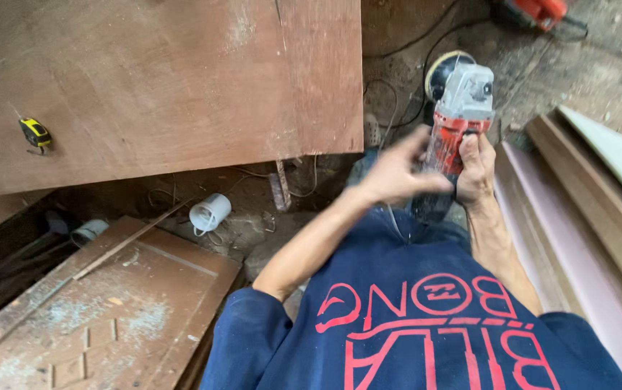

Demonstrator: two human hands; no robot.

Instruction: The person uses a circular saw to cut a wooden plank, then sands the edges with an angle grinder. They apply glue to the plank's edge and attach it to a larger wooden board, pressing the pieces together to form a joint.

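Plywood surface (159,79), broad and brown, filling the upper left; used as landmark below. Right of the plywood surface, long boards (578,209) stacked side by side, running away up the view. Below the plywood surface, a dusty panelled door (109,310) flat on the floor. Just off the plywood surface's lower right corner, an angle grinder (459,108), red body and grey head, long axis near upright in view, black disc end pointing away from the person, tail toward the body. Right hand (476,170) wrapped in a full grip round the grinder's red body. Left hand (396,173) blurred, fingers spread wide, just beside the grinder; touching or not, cannot tell. Under the plywood surface's lower edge, a white cup-like fitting (210,213) lying on its side, open mouth showing, contents unclear. On the plywood surface, near its left edge, a small yellow tape measure (35,133).
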